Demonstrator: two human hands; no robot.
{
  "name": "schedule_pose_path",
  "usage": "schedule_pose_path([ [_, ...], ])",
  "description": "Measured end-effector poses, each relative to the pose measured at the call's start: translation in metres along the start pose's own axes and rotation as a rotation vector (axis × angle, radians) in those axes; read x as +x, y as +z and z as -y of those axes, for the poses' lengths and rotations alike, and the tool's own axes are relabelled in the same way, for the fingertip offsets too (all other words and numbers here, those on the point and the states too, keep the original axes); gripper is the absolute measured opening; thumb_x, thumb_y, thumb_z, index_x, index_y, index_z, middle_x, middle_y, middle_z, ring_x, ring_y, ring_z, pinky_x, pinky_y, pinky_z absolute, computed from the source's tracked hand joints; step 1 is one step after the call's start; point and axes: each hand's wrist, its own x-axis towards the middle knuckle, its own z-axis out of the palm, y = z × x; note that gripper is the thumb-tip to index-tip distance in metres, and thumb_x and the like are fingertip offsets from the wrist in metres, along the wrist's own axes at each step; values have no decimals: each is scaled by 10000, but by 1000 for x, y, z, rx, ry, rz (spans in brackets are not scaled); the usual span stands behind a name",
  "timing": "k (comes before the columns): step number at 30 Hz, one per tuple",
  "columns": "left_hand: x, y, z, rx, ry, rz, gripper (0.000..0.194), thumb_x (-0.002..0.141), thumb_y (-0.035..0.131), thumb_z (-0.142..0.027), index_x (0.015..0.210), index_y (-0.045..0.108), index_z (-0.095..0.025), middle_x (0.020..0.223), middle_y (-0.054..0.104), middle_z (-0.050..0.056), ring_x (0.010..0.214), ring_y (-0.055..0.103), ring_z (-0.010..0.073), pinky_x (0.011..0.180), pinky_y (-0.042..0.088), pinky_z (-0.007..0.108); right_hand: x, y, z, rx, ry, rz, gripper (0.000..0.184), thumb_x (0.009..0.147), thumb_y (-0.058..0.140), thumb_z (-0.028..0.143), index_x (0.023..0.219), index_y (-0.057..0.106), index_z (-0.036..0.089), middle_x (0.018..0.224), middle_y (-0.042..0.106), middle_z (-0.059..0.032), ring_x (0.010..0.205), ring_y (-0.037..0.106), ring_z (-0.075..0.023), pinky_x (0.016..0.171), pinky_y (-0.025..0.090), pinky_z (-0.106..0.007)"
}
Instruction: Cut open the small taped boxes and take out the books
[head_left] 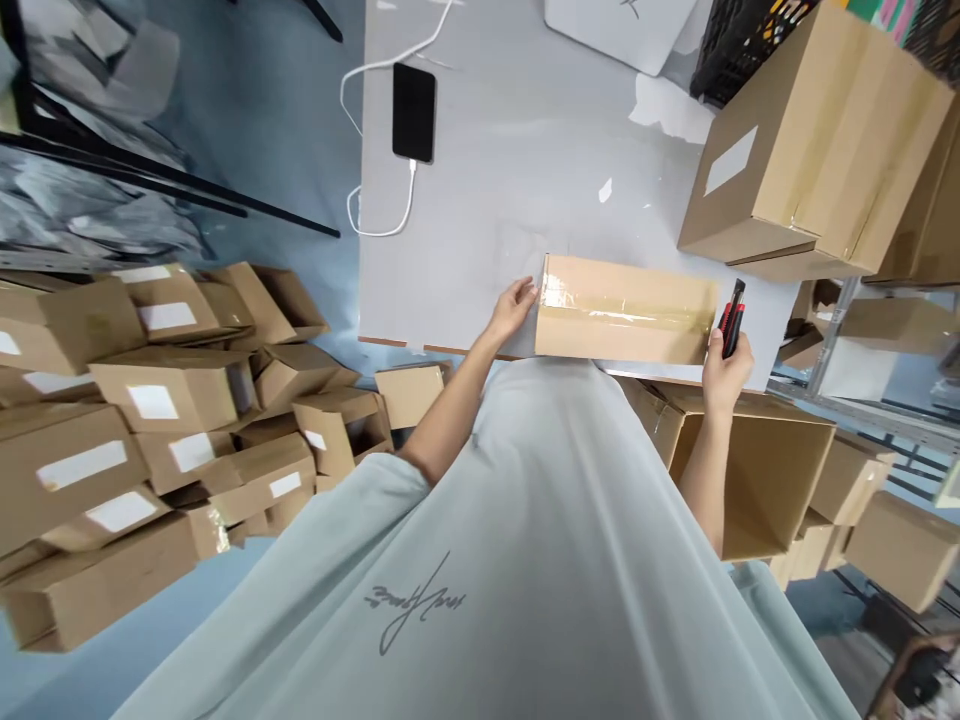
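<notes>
In front of my body a long cardboard box (626, 315) lies on the grey table, with shiny clear tape along its top. My right hand (727, 365) is closed around a black and red box cutter (733, 318) at the box's right end, its tip pointing away from me. At the left end is my left hand (516, 305), fingers loosely extended beside the box's edge and holding nothing. Whether those fingertips touch the cardboard I cannot tell.
A phone (414, 113) with a white cable (409, 200) lies on the table (480, 200). A larger carton (810, 150) stands at the right, near a laptop (622, 25) and a black crate (739, 45). Several cardboard boxes (172, 390) are piled left; an open carton (757, 470) sits below right.
</notes>
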Motion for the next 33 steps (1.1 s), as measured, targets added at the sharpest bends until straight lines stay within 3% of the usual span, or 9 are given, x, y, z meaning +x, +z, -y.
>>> schedule_pose_path([
  [3,-17,-24,-23,28,170,54,926,967,757,-802,1658,576,-213,1740,563,225,1613,560,389,1318,486,581,-13,-17,23,-48,-54,-17,647,1120,393,638,1405,680,133,1089,803,-173,854,754,-286,841,626,-444],
  [6,-36,-37,-55,146,383,201,1026,910,794,-869,1738,506,-335,1882,372,154,1753,341,426,1376,400,641,-26,-31,53,-96,-215,130,668,1161,392,549,1707,503,179,1198,836,-161,848,786,-268,865,646,-426],
  [10,-43,-40,-81,268,466,378,1002,870,827,-878,1684,601,-340,1935,242,135,1801,181,465,1439,237,688,-39,-34,102,-374,-581,431,625,1206,364,476,1757,527,233,1202,828,-141,974,778,-266,853,600,-340],
  [13,-38,-39,-80,267,426,459,993,886,847,-825,1713,566,-352,1957,157,114,1813,126,457,1444,230,685,-46,-27,139,-643,-732,642,598,1236,319,422,1790,496,282,1090,799,-103,864,727,-229,733,505,-288],
  [16,-34,-39,-75,224,391,517,991,905,852,-781,1740,521,-363,1969,86,94,1821,101,432,1452,239,656,-50,-18,168,-866,-784,743,590,1240,316,347,1817,437,340,1102,784,-95,816,691,-219,688,440,-299],
  [20,-31,-38,-73,165,379,541,1005,889,882,-766,1732,530,-348,1967,70,97,1826,49,433,1461,199,666,-50,-12,188,-994,-816,813,639,1208,368,240,1837,371,353,1196,785,-108,888,718,-222,703,418,-295],
  [25,-29,-33,-70,45,365,517,955,825,986,-681,1651,625,-366,1958,126,73,1816,69,475,1458,196,696,-49,-14,205,-1072,-783,885,647,1209,323,234,1849,332,333,1267,781,-122,925,738,-228,726,418,-301],
  [33,-32,-32,-69,26,353,509,889,846,1001,-565,1635,639,-371,1958,132,47,1821,77,449,1470,206,653,-49,-14,215,-1116,-783,904,669,1192,336,203,1850,309,318,1276,786,-135,928,728,-228,718,394,-301],
])
